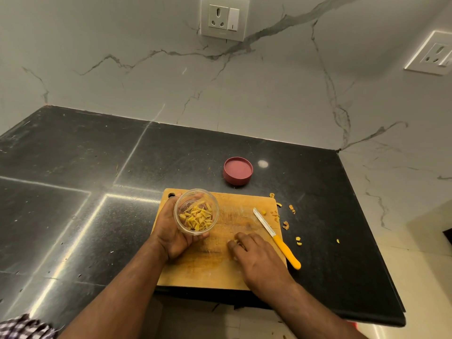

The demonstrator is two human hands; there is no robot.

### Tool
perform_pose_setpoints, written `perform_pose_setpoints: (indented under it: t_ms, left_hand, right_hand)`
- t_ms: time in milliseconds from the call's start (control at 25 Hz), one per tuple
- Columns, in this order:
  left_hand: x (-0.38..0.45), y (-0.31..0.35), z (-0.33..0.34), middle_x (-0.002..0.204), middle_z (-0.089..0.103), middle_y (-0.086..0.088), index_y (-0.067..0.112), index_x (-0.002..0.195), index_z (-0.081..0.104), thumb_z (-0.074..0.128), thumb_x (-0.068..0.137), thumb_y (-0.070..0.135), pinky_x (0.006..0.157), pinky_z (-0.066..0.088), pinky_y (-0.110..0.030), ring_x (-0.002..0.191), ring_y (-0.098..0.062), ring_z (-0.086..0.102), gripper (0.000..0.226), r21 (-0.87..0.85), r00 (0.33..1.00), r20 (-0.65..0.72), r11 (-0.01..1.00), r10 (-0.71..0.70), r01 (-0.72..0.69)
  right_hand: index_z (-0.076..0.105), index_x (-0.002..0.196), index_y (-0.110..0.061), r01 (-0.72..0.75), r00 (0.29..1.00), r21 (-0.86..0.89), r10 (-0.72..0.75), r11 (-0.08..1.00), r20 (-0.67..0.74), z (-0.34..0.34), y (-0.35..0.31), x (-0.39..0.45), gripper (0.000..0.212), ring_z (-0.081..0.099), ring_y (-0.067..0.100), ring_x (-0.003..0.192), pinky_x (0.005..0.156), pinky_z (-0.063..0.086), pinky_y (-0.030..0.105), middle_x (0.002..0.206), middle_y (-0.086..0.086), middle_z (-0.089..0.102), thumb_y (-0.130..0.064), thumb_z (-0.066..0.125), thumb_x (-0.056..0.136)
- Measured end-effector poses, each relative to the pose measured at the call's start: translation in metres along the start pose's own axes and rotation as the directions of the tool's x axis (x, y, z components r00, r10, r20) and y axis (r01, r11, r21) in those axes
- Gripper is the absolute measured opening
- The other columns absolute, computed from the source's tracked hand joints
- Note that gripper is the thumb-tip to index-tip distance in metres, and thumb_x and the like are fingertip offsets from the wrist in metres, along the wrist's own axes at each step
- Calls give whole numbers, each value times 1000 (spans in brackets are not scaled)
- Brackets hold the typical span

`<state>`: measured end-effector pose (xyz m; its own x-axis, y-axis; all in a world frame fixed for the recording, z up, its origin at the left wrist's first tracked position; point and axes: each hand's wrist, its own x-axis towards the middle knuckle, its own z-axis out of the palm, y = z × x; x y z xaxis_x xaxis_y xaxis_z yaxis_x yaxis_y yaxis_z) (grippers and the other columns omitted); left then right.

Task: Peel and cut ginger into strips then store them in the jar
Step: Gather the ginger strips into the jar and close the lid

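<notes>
Wood: one cutting board (244,211), my landmark. Above its left end, my left hand (171,231) wraps one clear jar (196,211), tilted toward me, ginger strips (197,217) heaped inside. On the board's near right, my right hand (254,253) has its fingers curled together over the last scraps; whether it pinches any I cannot tell. Best done by gathering the bits into a single pinch and bringing the jar's mouth close before letting go. One yellow-handled knife (276,237) along the board's right edge. One maroon lid (237,170) on the surface beyond the board. Peel scraps (285,225), several, right of the board.
</notes>
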<state>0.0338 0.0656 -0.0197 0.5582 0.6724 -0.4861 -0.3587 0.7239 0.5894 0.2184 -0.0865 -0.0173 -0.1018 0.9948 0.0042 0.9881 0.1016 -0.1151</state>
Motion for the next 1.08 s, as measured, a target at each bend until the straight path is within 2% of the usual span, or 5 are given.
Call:
perform_pose_setpoints:
  t_ms: [600, 720, 840, 960, 1080]
  left_hand:
    - [-1, 0, 0, 135, 61, -20, 14, 136, 60, 38, 95, 63, 65, 59, -44, 127, -46, 55, 67, 44, 1000, -19, 999, -1, 2]
    - [-3, 0, 1, 135, 61, -20, 14, 136, 60, 38, 95, 62, 66, 59, -44, 128, -46, 54, 67, 45, 1000, -21, 999, -2, 3]
    - [-4, 1, 3, 135, 61, -21, 13, 135, 61, 38, 95, 62, 67, 58, -43, 127, -46, 54, 67, 52, 1000, -28, 999, 2, 0]
    - [-6, 1, 5, 130, 65, -19, 12, 133, 62, 36, 97, 61, 65, 58, -42, 119, -42, 60, 66, 54, 999, -53, 998, 13, -10]
    - [-8, 0, 8, 125, 68, -18, 13, 130, 64, 36, 98, 60, 64, 58, -42, 109, -37, 64, 64, 71, 996, -81, 997, 28, -22]
  right_hand:
    - [59, 122, -14, 68, 997, 13, -69, 998, 41, -10, -7, 6, 27, 48, 22, 112, 91, 49, 34, 120, 5, 56, -15, 46, 99]
    - [67, 115, -21, -223, 975, 224, 220, 949, 42, -20, 7, 24, 27, 55, 18, 108, 90, 46, 27, 114, -1, 61, -13, 49, 96]
    - [73, 106, -19, -577, 751, 705, 609, 414, 257, -44, 31, 43, 21, 64, 12, 90, 78, 52, 25, 108, -1, 69, -10, 60, 93]
    - [69, 106, 2, -418, 704, 816, 425, -399, 569, -69, 24, 44, 21, 68, 24, 88, 75, 58, 27, 107, 19, 67, 7, 60, 89]
    - [68, 109, 3, -322, 801, 821, 326, -472, 502, -95, 8, 46, 22, 70, 25, 88, 76, 60, 28, 104, 23, 68, 6, 58, 90]
